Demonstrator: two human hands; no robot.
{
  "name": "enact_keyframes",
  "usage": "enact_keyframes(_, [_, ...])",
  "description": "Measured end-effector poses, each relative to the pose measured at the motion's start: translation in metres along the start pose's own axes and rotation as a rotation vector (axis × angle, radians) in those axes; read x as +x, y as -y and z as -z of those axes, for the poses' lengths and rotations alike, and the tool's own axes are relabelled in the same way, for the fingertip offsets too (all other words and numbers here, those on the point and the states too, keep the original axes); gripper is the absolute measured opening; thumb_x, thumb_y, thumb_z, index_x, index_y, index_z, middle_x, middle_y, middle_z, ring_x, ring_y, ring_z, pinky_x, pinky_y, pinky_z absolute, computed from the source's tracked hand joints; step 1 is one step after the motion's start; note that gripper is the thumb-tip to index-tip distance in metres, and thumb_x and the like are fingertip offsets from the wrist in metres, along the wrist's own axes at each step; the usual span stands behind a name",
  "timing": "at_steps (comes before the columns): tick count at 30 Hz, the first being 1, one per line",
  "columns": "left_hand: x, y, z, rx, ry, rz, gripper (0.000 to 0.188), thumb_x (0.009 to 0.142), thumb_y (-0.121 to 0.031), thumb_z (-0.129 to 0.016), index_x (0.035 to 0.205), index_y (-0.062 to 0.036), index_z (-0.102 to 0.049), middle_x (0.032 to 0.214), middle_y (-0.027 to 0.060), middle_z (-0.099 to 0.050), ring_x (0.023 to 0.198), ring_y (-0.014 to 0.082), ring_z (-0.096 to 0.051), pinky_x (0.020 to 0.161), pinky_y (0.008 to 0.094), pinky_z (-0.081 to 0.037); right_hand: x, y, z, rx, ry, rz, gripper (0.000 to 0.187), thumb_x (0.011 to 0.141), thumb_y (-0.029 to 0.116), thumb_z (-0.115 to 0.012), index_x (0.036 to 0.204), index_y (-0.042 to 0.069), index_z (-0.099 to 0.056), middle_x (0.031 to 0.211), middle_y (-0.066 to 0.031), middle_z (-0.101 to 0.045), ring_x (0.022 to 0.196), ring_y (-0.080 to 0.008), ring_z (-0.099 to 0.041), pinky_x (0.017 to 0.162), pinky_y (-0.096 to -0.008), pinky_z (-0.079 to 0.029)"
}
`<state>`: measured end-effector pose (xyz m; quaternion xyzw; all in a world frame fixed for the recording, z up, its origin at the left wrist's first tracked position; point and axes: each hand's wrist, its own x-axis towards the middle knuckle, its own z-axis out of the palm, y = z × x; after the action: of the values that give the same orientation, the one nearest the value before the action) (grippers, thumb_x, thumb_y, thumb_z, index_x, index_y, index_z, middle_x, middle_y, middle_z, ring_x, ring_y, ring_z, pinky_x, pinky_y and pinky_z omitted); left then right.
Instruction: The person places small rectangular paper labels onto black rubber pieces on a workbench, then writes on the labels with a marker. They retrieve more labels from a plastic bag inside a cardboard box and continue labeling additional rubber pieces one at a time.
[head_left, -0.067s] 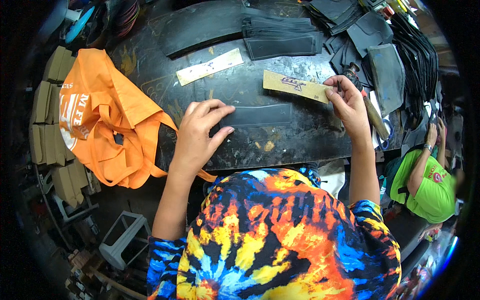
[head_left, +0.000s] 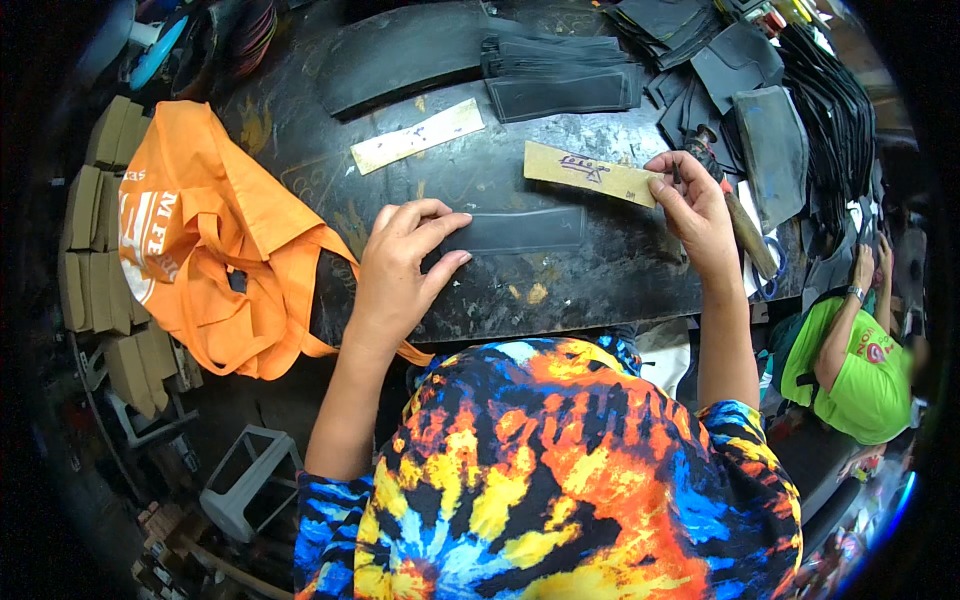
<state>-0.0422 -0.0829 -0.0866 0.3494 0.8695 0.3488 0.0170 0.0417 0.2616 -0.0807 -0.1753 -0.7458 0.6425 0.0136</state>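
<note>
My right hand [head_left: 699, 210] pinches a tan card template [head_left: 585, 174] with purple pen marks by its right end, above the table. A slim dark pen-like stick [head_left: 677, 176] shows among its fingers, mostly hidden. On the table, a flat black strip [head_left: 525, 230] with a pale outline lies in front of me. My left hand [head_left: 405, 255] is at the strip's left end, thumb and forefinger apart, fingertips close to its edges; whether they press on it I cannot tell. A second pale template [head_left: 418, 135] with dark marks lies farther back.
Stacked black pieces [head_left: 565, 90] lie at the back, with more black sheets [head_left: 830, 110] at the right. A wooden handle [head_left: 750, 238] and blue-handled scissors [head_left: 772, 270] are beside my right wrist. An orange bag [head_left: 230, 240] hangs over the left edge. A co-worker in green [head_left: 860, 370] sits right.
Hardly anything differs. The whole picture shifts very slightly, and both hands keep their places by the black strip and the tan template.
</note>
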Motion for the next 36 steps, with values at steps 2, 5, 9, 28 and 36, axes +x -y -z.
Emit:
enact_keyframes(2, [0.004, -0.002, -0.012, -0.015, -0.053, 0.020, 0.040, 0.077, -0.008, -0.085, 0.116, -0.0073, -0.077, 0.119, 0.0073, -0.068, 0.106, 0.0304, -0.062, 0.094, 0.0396, -0.051, -0.003, 0.000, -0.001, 0.047, -0.003, 0.013, 0.018, 0.101, 0.010, -0.068, 0.116, 0.001, -0.064, 0.090, 0.0081, -0.056, 0.079, 0.0010, -0.046, 0.067, -0.0167, -0.035])
enact_keyframes(5, [0.005, -0.006, -0.021, -0.040, -0.091, 0.061, 0.037, 0.080, -0.007, -0.084, 0.116, -0.0072, -0.076, 0.116, 0.0095, -0.069, 0.108, 0.0313, -0.062, 0.095, 0.0402, -0.051, -0.005, 0.001, -0.003, 0.106, -0.016, 0.005, 0.021, 0.100, 0.011, -0.070, 0.118, 0.001, -0.064, 0.092, 0.0073, -0.058, 0.079, 0.0009, -0.048, 0.066, -0.0173, -0.036])
enact_keyframes(9, [0.005, -0.005, -0.012, -0.115, -0.214, 0.148, 0.025, 0.086, -0.007, -0.077, 0.111, -0.0057, -0.075, 0.112, 0.0141, -0.069, 0.110, 0.0333, -0.064, 0.096, 0.0427, -0.051, 0.001, 0.003, -0.015, 0.117, 0.095, 0.032, 0.020, 0.100, 0.011, -0.071, 0.117, 0.002, -0.066, 0.095, 0.0047, -0.063, 0.083, -0.0016, -0.053, 0.073, -0.0187, -0.043])
enact_keyframes(28, [0.003, 0.000, -0.020, 0.024, -0.229, 0.223, 0.030, 0.078, -0.021, -0.087, 0.104, -0.0096, -0.075, 0.110, 0.0100, -0.067, 0.105, 0.0321, -0.062, 0.094, 0.0438, -0.047, 0.007, 0.001, -0.052, -0.370, 0.143, 0.078, 0.015, 0.094, 0.008, -0.075, 0.104, -0.001, -0.068, 0.081, 0.0042, -0.056, 0.075, -0.0038, -0.049, 0.068, -0.0226, -0.041])
enact_keyframes(36, [0.003, -0.001, -0.020, 0.037, -0.224, 0.262, 0.031, 0.076, -0.019, -0.088, 0.103, -0.0101, -0.076, 0.108, 0.0094, -0.067, 0.105, 0.0316, -0.062, 0.093, 0.0439, -0.047, 0.007, 0.000, -0.054, -0.371, 0.112, 0.105, 0.023, 0.091, 0.013, -0.077, 0.106, -0.003, -0.070, 0.078, -0.0085, -0.065, 0.072, -0.0119, -0.057, 0.068, -0.0304, -0.049])
